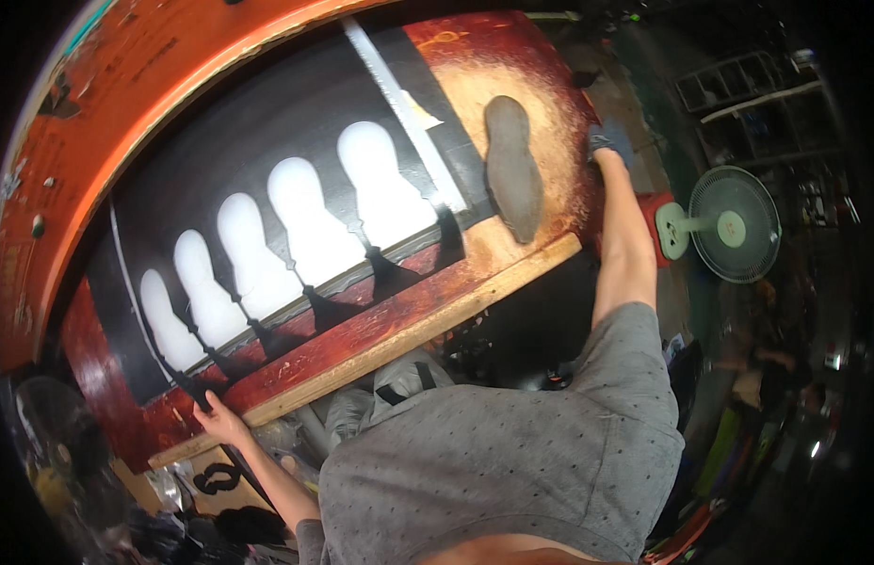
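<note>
A large painted wooden panel [399, 320] fills the middle of the view. It has a dark red frame, a pale wood strip along its lower edge and a black face with several white baluster shapes [310, 221]. A grey sole-shaped patch [512, 169] sits on its worn right part. My left hand [220, 421] grips the panel's lower left edge by the wood strip. My right hand [608, 141], arm stretched out and covered in blue-grey fabric like a glove, holds the panel's right edge. I wear a grey dotted T-shirt.
An orange curved board [126, 104] arches over the panel at the upper left. A green fan [734, 224] on a red base stands to the right, with dim shelves [757, 104] behind. Bags and clutter [399, 381] lie below the panel.
</note>
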Tool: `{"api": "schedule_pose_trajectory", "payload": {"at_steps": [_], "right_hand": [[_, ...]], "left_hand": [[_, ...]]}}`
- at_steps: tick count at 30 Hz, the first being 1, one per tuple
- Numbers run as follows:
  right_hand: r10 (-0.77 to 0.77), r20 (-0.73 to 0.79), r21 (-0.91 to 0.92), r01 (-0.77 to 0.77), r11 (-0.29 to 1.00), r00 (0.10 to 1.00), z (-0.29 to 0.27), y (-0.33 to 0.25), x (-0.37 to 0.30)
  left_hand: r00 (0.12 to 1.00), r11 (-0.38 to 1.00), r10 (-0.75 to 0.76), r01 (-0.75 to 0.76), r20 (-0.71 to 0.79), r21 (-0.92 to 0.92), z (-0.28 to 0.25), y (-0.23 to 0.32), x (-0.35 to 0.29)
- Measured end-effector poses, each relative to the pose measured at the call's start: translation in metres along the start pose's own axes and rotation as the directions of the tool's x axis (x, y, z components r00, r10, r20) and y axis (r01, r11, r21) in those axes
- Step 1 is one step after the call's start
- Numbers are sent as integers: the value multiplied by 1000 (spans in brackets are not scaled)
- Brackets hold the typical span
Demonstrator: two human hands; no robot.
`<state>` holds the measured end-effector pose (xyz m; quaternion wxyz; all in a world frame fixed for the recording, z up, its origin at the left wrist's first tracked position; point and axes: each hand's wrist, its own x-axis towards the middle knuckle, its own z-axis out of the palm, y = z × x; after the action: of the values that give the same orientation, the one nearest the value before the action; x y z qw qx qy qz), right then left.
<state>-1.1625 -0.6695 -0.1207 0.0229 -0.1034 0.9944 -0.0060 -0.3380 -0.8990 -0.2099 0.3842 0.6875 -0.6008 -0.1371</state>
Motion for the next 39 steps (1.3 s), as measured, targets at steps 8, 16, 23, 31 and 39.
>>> {"api": "schedule_pose_trajectory", "payload": {"at_steps": [8, 16, 23, 31, 39], "right_hand": [[-277, 187, -82, 296, 952, 942, 2, -102, -193], [-346, 107, 73, 340, 938, 932, 23, -95, -161], [-507, 244, 969, -186, 164, 827, -6, -57, -172], [-632, 157, 986, -161, 52, 759, -63, -178, -322], [-840, -58, 951, 285, 117, 539, -70, -401, -460]], "left_hand": [[977, 921, -211, 213, 41, -325, -7, 3, -1], [902, 536, -228, 430, 366, -727, -42, 26, -8], [728, 271, 16, 657, 686, -704, -73, 0, -24], [704, 797, -158, 504, 692, -332, -105, -9, -18], [961, 998, 30, -46, 274, 51, -77, 16, -9]]}}
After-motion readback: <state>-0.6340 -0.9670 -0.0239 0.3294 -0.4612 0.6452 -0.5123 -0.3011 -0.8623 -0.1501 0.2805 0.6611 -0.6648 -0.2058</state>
